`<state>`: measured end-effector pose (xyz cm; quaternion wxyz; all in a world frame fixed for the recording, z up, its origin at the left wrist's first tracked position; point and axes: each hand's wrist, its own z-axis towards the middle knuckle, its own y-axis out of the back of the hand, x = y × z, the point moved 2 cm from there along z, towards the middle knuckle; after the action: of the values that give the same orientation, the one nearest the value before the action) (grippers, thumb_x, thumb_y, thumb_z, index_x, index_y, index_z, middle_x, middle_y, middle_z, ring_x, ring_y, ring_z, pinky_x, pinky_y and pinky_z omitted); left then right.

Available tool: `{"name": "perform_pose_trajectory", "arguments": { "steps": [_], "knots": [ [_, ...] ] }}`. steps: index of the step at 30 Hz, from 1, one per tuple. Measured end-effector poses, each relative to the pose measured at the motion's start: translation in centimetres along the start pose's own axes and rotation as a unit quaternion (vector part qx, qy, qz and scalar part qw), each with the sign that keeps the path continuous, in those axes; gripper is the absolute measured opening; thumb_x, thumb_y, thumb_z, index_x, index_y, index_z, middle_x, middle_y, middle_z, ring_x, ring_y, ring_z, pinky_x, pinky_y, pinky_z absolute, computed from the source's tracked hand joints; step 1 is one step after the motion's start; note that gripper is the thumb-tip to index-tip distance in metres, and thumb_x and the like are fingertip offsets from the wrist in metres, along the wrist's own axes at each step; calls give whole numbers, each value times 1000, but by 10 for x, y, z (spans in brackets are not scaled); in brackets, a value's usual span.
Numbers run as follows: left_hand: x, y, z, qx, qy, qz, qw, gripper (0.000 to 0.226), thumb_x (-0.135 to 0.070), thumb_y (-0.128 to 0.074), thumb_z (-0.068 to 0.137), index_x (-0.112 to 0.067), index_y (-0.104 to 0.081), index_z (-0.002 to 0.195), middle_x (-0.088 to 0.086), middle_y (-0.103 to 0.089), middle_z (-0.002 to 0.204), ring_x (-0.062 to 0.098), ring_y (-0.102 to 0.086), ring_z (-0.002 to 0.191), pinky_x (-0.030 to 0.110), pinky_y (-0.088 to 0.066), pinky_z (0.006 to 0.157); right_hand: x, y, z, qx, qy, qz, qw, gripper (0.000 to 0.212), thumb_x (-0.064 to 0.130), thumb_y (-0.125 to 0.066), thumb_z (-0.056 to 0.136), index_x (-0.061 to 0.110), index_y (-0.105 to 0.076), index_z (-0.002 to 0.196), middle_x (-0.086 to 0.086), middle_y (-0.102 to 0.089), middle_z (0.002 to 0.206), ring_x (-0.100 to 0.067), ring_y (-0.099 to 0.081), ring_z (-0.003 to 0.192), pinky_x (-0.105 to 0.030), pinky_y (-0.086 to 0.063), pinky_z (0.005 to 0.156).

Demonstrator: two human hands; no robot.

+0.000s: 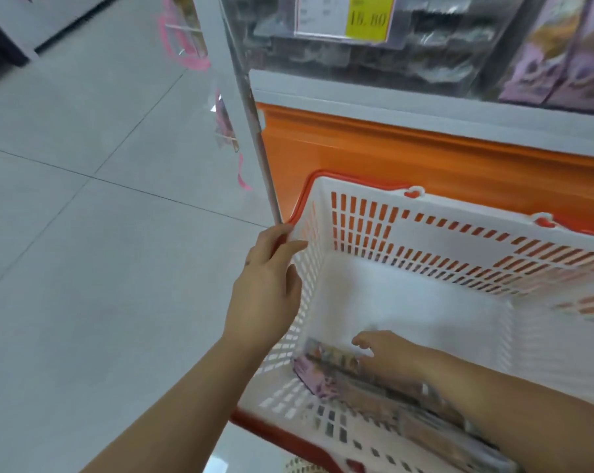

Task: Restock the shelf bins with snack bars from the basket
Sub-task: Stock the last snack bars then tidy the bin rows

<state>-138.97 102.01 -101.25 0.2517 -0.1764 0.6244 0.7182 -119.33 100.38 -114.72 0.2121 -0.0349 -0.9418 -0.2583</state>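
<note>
A white slotted basket (367,216) with an orange-red rim stands against the orange shelf base. My left hand (268,291) grips the basket's left rim, fingers curled over its edge. Snack bar packs (329,370), purple and brown, lie along the basket's near wall. My right hand (387,353) reaches inside the basket and lies on those packs, with the fingers curved over them; the frame does not show whether it grips one. The shelf bins (422,56) above have clear fronts, one with dark packs, and purple packs (558,52) stand at the right.
A yellow price tag (367,17) hangs on the clear bin front. A metal upright (254,131) runs down the shelf's left corner, just beyond my left hand. Grey floor tiles (84,233) spread to the left. Pink-edged hanging packs (183,35) sit at the shelf end.
</note>
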Motion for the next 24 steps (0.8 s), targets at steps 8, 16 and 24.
{"name": "perform_pose_trajectory", "arguments": {
  "steps": [8, 16, 24],
  "knots": [
    [3, -4, 3, -3, -2, 16, 1000, 34, -3, -55, 87, -15, -62, 118, -1, -40, 140, 24, -53, 120, 40, -58, 75, 11, -13, 10, -30, -14, -41, 999, 28, 21, -49, 93, 5, -60, 113, -11, -61, 115, -26, -58, 104, -35, -48, 91],
    [-5, 15, 11, 121, 57, -25, 991, 38, -14, -51, 95, -26, -53, 131, -7, -26, 146, 20, -19, 138, 31, -22, 110, 28, 81, -69, -142, 8, 84, 986, 37, 28, -60, 92, 12, -61, 125, -2, -62, 123, -18, -59, 106, -28, -48, 89],
    [-93, 108, 45, 148, 85, -92, 981, 15, -22, -53, 94, -18, -67, 96, -2, -64, 101, 13, -58, 92, 22, -43, 77, 72, 151, -215, -345, 97, 285, 889, 17, 26, -69, 85, 23, -65, 102, 5, -67, 102, -2, -59, 79, -16, -42, 65]
  ]
}}
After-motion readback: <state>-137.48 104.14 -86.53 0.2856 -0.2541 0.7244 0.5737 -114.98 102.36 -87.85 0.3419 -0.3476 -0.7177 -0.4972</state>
